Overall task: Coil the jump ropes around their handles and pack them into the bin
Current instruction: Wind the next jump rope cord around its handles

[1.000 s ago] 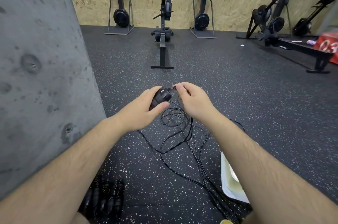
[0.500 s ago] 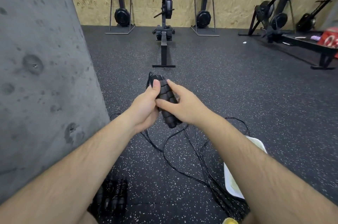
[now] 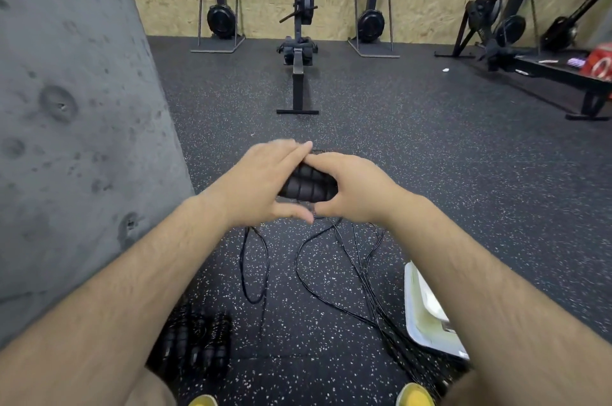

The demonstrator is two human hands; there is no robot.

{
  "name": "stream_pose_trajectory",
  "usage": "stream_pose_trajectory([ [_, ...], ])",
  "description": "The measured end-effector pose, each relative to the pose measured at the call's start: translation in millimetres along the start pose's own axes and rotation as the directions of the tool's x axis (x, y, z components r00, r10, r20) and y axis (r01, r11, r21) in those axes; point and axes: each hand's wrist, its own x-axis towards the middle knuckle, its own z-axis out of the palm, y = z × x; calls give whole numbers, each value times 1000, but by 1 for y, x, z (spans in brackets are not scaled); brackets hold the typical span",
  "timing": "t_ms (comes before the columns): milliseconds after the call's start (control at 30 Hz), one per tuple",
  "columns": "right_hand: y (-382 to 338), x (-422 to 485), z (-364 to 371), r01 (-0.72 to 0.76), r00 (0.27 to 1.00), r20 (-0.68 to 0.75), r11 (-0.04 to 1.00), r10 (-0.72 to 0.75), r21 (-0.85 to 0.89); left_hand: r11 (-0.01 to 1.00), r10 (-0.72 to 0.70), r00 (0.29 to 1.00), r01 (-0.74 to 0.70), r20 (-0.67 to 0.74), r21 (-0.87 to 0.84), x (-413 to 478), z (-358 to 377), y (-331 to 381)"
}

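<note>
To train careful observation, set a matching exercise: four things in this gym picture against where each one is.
Things:
1 jump rope handles
2 white bin
3 coiled ropes
4 rowing machine

Places:
A ahead, by the far wall
B floor, lower left
C held by left hand and right hand
D floor, lower right

Pairs: 1-C, 2-D, 3-B, 4-A

Ribbed black handles [image 3: 308, 186] gripped between left hand [image 3: 261, 183] and right hand [image 3: 352, 188]; black ropes [image 3: 331, 276] trail onto speckled floor [image 3: 447, 174] beside white bin [image 3: 425, 323].
</note>
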Motion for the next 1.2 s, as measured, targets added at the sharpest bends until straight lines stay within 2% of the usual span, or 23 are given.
stream_pose_trajectory([
  [67, -2, -3, -2, 31, 999, -12, 998, -32, -62, 997, -56, 988, 63, 143, -46, 1, 5, 6],
  [100, -2, -5, -4, 32, 999, -29, 997, -34, -65, 995, -75, 986, 84, 147, -54, 1, 8, 8],
  [267, 2, -5, -15, -66, 977, -211, 970, 16, -234, 993, -90, 996, 88, -20, -75, 1, 1, 1],
  [367, 11, -3, -11, -52, 985, -166, 995, 37, -86, 997, -76, 996, 77, -40, 6, -3, 1, -5],
  [533, 7, -1, -3, 55, 975, -213, 998, -62, -35, 994, 4, 998, 3, -63, 111, 1, -3, 4],
  [700, 7, -4, -6, 65, 967, -248, 997, -53, 42, 989, 14, 997, -3, -75, 148, 4, -9, 6],
  [733, 6, -5, -6, 50, 965, -263, 995, -25, 90, 988, 18, 997, -6, -79, 155, 4, -10, 5],
  [800, 6, -7, 0, 2, 954, -288, 954, 89, 301, 985, 9, 996, 7, -92, 174, 4, -13, 4],
  [867, 9, -4, 17, -50, 941, -249, 826, 227, 561, 979, -12, 995, 32, -100, 199, 1, -15, 1],
  [933, 10, -2, 38, -148, 936, -101, 639, 337, 755, 979, -41, 992, 63, -119, 192, -2, -17, -4],
  [967, 8, 0, 49, -203, 941, -5, 575, 339, 793, 982, -59, 989, 82, -134, 169, -4, -19, -5],
  [1067, -21, 6, 81, -277, 960, 178, 635, 217, 721, 987, -106, 979, 125, -177, 101, -5, -27, -4],
  [1133, -48, 13, 94, -232, 972, 197, 647, 128, 726, 988, -109, 977, 128, -183, 90, -5, -31, -1],
  [1200, -69, 22, 101, -204, 978, 184, 648, 100, 734, 988, -120, 978, 134, -172, 75, -7, -33, 1],
])
